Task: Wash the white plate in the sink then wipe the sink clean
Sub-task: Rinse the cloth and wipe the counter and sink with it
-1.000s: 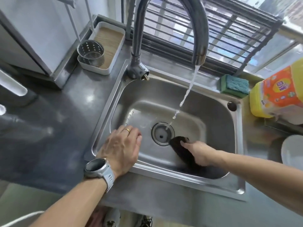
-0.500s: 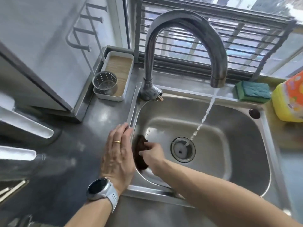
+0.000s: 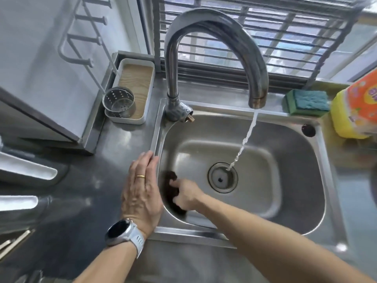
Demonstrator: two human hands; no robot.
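The left hand (image 3: 142,193) lies flat, fingers straight, on the left rim of the stainless steel sink (image 3: 285,139). Just right, the right hand (image 3: 186,196) grips a dark brown scrubbing cloth (image 3: 170,186) against the basin's left wall. Water runs from the curved steel faucet (image 3: 214,37) into the round drain (image 3: 222,177).

Steel sink (image 3: 285,205) wet; dark scrubber (image 3: 170,190) against left wall.

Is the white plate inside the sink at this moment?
No, the sink holds only the right hand pressing a dark scrubber against its left wall.
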